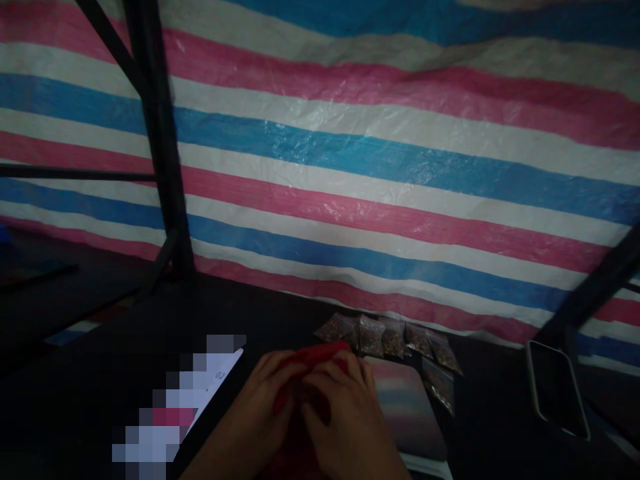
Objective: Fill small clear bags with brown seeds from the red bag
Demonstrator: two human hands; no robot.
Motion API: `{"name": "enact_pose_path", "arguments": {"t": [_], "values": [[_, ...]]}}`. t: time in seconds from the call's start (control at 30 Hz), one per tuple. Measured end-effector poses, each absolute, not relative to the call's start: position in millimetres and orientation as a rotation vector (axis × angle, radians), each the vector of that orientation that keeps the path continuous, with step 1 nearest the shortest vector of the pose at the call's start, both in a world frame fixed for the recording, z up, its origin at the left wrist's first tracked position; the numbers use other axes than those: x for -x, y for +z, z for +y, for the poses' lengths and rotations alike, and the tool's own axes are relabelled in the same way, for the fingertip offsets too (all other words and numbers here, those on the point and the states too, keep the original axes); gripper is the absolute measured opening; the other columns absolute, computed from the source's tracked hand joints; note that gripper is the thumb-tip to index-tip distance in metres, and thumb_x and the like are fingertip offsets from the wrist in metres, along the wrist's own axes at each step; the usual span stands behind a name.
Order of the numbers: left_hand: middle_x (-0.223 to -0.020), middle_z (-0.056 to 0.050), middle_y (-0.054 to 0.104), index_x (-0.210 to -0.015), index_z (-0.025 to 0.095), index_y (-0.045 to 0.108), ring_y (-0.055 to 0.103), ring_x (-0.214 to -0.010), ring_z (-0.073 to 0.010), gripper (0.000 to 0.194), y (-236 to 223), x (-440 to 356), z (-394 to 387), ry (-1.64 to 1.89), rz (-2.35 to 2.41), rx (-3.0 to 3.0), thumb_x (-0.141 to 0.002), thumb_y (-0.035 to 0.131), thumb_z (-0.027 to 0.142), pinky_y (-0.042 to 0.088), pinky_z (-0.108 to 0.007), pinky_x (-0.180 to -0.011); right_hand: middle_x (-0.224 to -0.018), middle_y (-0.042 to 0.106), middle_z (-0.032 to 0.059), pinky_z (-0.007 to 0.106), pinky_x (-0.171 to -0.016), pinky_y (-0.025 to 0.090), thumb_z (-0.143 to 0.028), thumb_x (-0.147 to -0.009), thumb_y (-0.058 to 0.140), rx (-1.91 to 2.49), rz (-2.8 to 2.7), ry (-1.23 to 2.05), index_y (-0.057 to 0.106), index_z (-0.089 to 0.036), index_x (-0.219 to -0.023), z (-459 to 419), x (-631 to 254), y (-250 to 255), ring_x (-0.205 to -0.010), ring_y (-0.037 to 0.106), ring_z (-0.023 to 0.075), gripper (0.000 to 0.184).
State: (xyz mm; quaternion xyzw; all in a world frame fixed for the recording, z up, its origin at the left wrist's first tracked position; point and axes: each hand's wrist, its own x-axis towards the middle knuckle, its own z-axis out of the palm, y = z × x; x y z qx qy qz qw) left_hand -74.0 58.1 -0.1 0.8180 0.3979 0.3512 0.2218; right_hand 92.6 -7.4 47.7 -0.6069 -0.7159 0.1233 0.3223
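Low in the middle of the view, both hands hold a soft red pouch [320, 352] close together. My left hand [263, 393] has its fingers curled over the left side. On the other side, my right hand [345, 400] grips with bent fingers and the thumb pointing inward. A dark gap shows between the thumbs, and what lies inside cannot be made out. Red material also hangs down between the wrists. Just right of my right hand lies a flat, rounded case [407, 407] with a shiny, faintly coloured top, partly covered by the hand.
Several small clear zip bags [371, 335] of brownish bits lie along the back of the dark table [225, 310]. A phone [557, 390] rests at the right. A white, partly pixelated sheet [215, 380] is at the left. Behind are a striped tarp [350, 160] and a dark post [163, 147].
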Motion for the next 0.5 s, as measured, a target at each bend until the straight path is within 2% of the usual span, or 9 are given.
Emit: {"name": "enact_pose_path", "arguments": {"t": [0.1,0.2,0.27,0.37,0.43,0.5], "values": [[-0.132,-0.01,0.073,-0.117,0.028,0.078,0.069,-0.126,-0.0275,0.036,-6,78,66,1.016,1.152,-2.199,-0.1,0.046,0.027,0.057,-0.052,-0.112,-0.122,0.078,0.0008,0.057,-0.118,0.029,-0.007,-0.087,0.069,1.603,-1.88,0.34,0.078,-0.029,-0.113,-5,-85,39,-0.131,0.055,0.0338,0.035],[-0.13,-0.011,0.074,-0.118,0.026,0.078,0.071,-0.124,-0.0278,0.04,-8,83,69,1.058,1.213,-2.191,-0.097,0.044,0.021,0.057,-0.052,-0.111,-0.117,0.079,0.0015,0.054,-0.114,0.037,-0.004,-0.085,0.068,1.586,-1.784,0.352,0.078,-0.029,-0.106,0,-86,34,-0.121,0.062,0.0311,0.034],[-0.129,-0.013,0.074,-0.12,0.024,0.076,0.071,-0.122,-0.0289,0.042,-7,85,70,1.08,1.237,-2.191,-0.094,0.044,0.018,0.057,-0.055,-0.111,-0.119,0.079,0.0025,0.051,-0.11,0.043,-0.008,-0.085,0.068,1.552,-1.668,0.37,0.078,-0.03,-0.112,3,-93,39,-0.118,0.065,0.0298,0.037],[-0.126,-0.012,0.075,-0.118,0.023,0.077,0.071,-0.121,-0.03,0.043,-6,87,71,1.092,1.235,-2.187,-0.088,0.047,0.014,0.057,-0.055,-0.111,-0.13,0.076,0.0059,0.045,-0.108,0.05,-0.027,-0.09,0.067,1.446,-1.48,0.394,0.073,-0.029,-0.129,3,-116,57,-0.12,0.068,0.028,0.04],[-0.126,-0.011,0.074,-0.116,0.024,0.078,0.07,-0.122,-0.0302,0.045,-5,86,71,1.095,1.226,-2.175,-0.084,0.049,0.012,0.057,-0.055,-0.111,-0.132,0.076,0.0083,0.044,-0.11,0.051,-0.044,-0.09,0.065,1.441,-1.388,0.356,0.075,-0.026,-0.124,-3,-144,69,-0.123,0.069,0.0287,0.039],[-0.132,-0.01,0.07,-0.122,0.025,0.075,0.067,-0.126,-0.0298,0.047,-4,85,71,1.112,1.221,-2.155,-0.084,0.05,0.013,0.053,-0.056,-0.115,-0.128,0.078,0.0109,0.045,-0.109,0.052,-0.055,-0.084,0.067,1.541,-1.267,0.308,0.076,-0.024,-0.117,-17,-180,75,-0.122,0.071,0.0316,0.047]]}}
